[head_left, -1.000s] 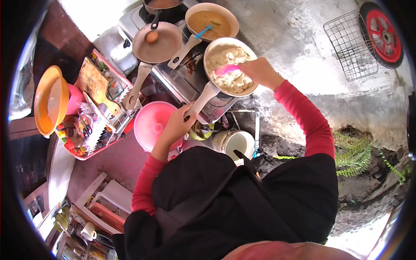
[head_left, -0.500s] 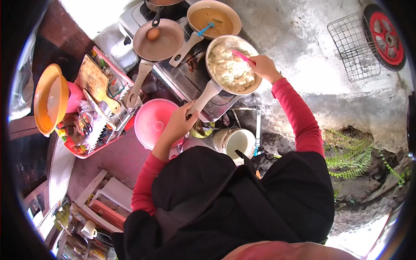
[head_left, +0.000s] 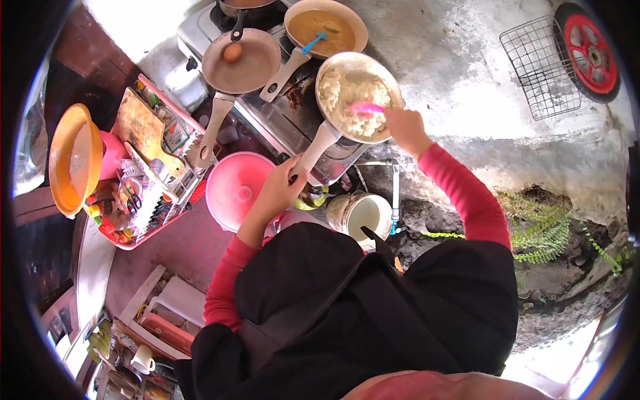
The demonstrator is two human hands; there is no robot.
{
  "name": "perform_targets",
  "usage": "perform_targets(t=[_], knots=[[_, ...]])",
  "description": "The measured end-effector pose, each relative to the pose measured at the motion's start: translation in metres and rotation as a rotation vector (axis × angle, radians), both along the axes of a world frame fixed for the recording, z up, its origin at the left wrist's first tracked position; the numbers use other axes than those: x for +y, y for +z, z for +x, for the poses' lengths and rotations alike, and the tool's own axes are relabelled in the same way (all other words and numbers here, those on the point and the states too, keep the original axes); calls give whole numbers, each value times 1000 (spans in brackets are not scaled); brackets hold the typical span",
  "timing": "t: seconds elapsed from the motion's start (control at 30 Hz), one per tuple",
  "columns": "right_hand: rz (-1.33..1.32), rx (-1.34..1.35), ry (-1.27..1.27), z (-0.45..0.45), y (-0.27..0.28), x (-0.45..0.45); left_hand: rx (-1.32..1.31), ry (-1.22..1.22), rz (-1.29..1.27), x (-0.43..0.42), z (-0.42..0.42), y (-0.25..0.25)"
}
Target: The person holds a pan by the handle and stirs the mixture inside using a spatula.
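My left hand [head_left: 283, 183] is closed round the light handle of a pan [head_left: 323, 143] that sits over the right side of the stove [head_left: 267, 123]. Pale, lumpy food [head_left: 353, 90] fills much of this pan. At the pan's right rim, my right hand [head_left: 407, 128] grips a pink utensil [head_left: 367, 108], whose head lies in the food and looks blurred. Behind it, a second pan [head_left: 363, 41] holds brown liquid and a blue utensil [head_left: 313, 43]. An egg [head_left: 233, 53] rests in a third pan [head_left: 250, 77] to the left.
A pink lidded container [head_left: 230, 193] and a whitish bucket [head_left: 363, 217] stand below the stove. On the left are a dish rack [head_left: 143, 233] with a cutting board [head_left: 139, 123] and an orange basin [head_left: 73, 157]. A wire rack [head_left: 540, 67] leans by a red wheel [head_left: 590, 53].
My right hand has moved around the pan's right side, dipping down, with the pink utensil shifting through the food. My left hand keeps its hold on the handle.
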State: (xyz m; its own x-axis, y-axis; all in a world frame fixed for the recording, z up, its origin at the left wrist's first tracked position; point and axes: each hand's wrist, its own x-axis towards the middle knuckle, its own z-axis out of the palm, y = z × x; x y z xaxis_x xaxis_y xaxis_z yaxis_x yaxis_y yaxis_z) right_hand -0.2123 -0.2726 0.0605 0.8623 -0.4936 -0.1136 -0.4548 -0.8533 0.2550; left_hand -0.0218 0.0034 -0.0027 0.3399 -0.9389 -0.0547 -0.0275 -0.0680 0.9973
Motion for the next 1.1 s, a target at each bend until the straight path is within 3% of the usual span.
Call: perform_targets(t=[0.17,0.27,0.33,0.4,0.5,0.57,0.73,0.8,0.93,1.1], knots=[[-107,-22,-114,30,0,-24,22,-25,27,0,2,3],[-168,38,-100,44,41,-11,39,-38,18,0,3,8],[-211,-110,-136,42,54,-16,46,-17,-6,-2,1,5],[-238,-93,-127,34,35,-47,53,-5,-28,0,-1,5],[-189,17,-84,24,4,-67,135,-42,9,0,1,5],[-38,131,-120,15,-6,-57,-3,-35,-35,-2,1,-4],[114,58,-102,17,40,-1,87,-29,23,0,-1,6],[-32,43,30,23,55,-14,82,-26,37,-1,0,6],[-266,139,39,42,51,-44,79,-32,4,-1,0,5],[-207,251,83,34,40,-59,38,-40,-24,-1,0,-1]])
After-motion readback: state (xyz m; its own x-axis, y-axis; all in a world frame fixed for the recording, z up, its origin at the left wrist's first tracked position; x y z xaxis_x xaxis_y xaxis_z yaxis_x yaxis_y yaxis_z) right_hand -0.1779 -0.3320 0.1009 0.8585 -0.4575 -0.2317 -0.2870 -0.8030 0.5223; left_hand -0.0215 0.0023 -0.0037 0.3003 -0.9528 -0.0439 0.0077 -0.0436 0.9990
